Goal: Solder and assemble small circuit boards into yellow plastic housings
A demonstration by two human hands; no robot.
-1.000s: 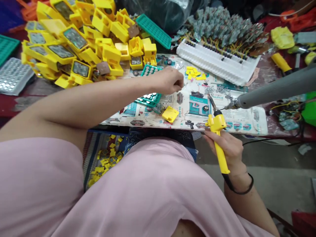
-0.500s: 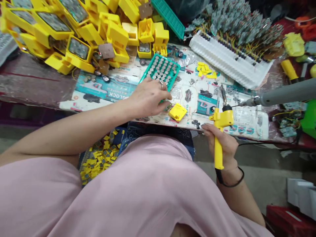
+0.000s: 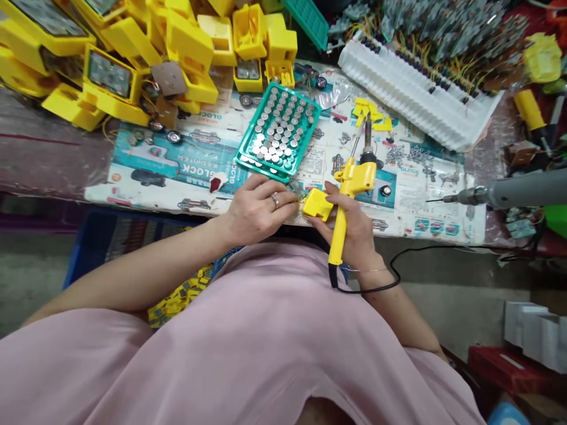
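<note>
My right hand (image 3: pixel 352 227) is wrapped round a yellow soldering iron (image 3: pixel 340 233), its metal tip pointing away from me. The thumb and a fingertip of that hand also touch a small yellow plastic case (image 3: pixel 318 204) at the table's front edge. My left hand (image 3: pixel 261 209) is closed just left of the case, fingertips together at its wired side; what they pinch is too small to make out. Just beyond this hand lies a green tray (image 3: pixel 305 141) with rows of silver button cells (image 3: pixel 277 131).
Yellow housings (image 3: pixel 190 47) are heaped at the far left. A white ribbed rack (image 3: pixel 398 88) with wired parts stands far right. A grey electric screwdriver (image 3: pixel 509 193) juts in from the right. Small yellow pieces (image 3: pixel 372 115) lie beyond the iron. A blue bin (image 3: pixel 95 236) sits below the table.
My left hand has drawn back from the green tray to the yellow case. My right hand has moved left with the soldering iron and now touches the case.
</note>
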